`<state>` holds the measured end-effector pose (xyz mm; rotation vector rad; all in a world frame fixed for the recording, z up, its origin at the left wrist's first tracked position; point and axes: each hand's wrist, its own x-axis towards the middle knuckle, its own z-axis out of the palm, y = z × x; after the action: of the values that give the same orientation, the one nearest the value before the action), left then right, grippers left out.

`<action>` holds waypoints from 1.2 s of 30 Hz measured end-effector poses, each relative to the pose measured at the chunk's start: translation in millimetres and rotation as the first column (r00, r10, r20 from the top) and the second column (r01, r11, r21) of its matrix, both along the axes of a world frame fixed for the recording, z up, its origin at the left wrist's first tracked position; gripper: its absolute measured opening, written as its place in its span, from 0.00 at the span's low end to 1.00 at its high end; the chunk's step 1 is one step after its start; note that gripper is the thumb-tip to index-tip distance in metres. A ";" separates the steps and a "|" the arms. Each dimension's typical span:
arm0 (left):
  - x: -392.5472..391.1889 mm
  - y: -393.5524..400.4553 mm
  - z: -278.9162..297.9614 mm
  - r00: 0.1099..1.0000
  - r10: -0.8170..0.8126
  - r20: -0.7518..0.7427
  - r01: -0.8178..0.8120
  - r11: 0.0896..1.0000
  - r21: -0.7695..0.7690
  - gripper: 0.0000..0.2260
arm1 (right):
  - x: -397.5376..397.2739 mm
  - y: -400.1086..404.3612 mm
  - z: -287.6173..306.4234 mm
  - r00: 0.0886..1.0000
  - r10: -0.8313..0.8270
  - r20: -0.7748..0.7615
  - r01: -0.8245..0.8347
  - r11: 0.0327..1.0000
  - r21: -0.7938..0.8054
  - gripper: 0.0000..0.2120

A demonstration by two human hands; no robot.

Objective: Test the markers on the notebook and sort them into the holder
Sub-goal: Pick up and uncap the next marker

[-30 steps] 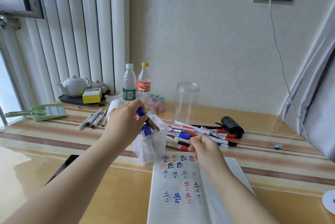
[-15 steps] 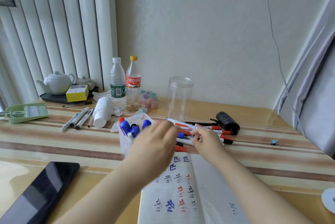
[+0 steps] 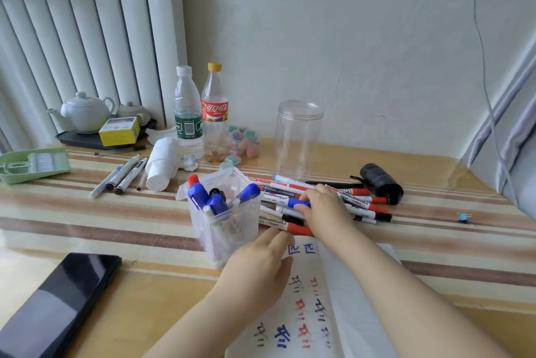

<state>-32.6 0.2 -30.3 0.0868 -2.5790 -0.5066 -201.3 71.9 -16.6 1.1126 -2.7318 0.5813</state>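
Observation:
A clear plastic holder [image 3: 232, 230] stands mid-table with several blue-capped markers and a red one upright in it. To its right lies a pile of markers [image 3: 359, 204] with red, blue and black caps. My right hand [image 3: 324, 209] rests on the pile, fingers curled round a blue-capped marker [image 3: 293, 202]. My left hand [image 3: 261, 264] lies with fingers stretched out on the top of the open notebook [image 3: 342, 294], just right of the holder, holding nothing. The page carries red, blue and black test marks.
A tall clear jar [image 3: 297, 140] stands behind the pile, a black roll [image 3: 380, 183] to its right. Two bottles [image 3: 200, 114], a white roll [image 3: 162, 164], loose pens [image 3: 121, 175], a teapot [image 3: 85, 112] and a green tray [image 3: 32, 164] sit at the left. A phone [image 3: 55, 305] lies front left.
My left hand let go of the marker at the holder and came down onto the notebook. My right hand moved further into the pile and took hold of a blue-capped marker. The view tilted down.

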 end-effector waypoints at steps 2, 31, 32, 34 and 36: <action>-1.8 -0.1 2.6 0.998 0.058 -0.010 -0.056 0.988 0.142 0.09 | 11.8 14.0 7.4 0.992 -0.023 0.122 0.038 0.992 -0.122 0.08; 73.8 18.0 20.4 0.892 -0.145 0.428 0.134 0.989 0.055 0.04 | 139.5 103.7 11.3 0.847 0.452 -0.281 -0.351 0.871 0.343 0.20; 74.3 17.1 21.7 0.901 -0.125 0.414 0.118 0.992 0.042 0.03 | 138.8 102.6 14.3 0.878 0.433 -0.205 -0.363 0.880 0.307 0.20; 74.3 12.4 23.3 0.926 -0.058 0.373 0.049 0.998 0.033 0.05 | 138.4 106.8 24.7 0.945 0.283 0.162 -0.312 0.929 0.199 0.26; 73.9 5.3 23.9 0.944 0.012 0.330 -0.029 0.998 0.047 0.06 | 130.8 110.8 30.5 0.925 0.194 0.326 -0.222 0.974 0.049 0.30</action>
<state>41.3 5.5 -6.4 0.2344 -2.8872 -0.5939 -70.4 182.7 13.8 1.4603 -2.9517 0.7394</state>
